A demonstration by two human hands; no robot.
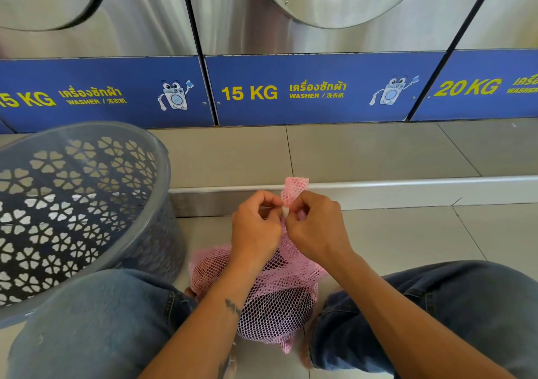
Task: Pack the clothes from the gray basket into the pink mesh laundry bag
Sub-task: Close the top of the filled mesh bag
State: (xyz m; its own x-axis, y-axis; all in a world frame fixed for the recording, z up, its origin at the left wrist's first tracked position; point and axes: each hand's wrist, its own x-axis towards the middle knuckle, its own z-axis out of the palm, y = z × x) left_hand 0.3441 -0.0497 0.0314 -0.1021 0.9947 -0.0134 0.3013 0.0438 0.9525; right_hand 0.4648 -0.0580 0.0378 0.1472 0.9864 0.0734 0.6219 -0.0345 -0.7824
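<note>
Hands [286, 227] pinching pink mesh bag [276, 300]

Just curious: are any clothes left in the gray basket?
No, the gray basket shows only its bare patterned wall inside; dark clothes sit in the pink mesh bag.

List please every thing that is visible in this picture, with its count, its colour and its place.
Laundry basket: one, gray, flower-shaped holes, on the floor at left; no clothes visible inside.
Mesh laundry bag: one, pink, dark clothes inside, on the floor between the knees.
Washers: three partly in view, silver, blue base panels with yellow lettering, along the back.
Floor: beige tiles, with a metal-edged step.
Jeans: blue, on both knees, bottom.
Left hand: pinching the bag's top.
Right hand: pinching the bag's top.
</note>
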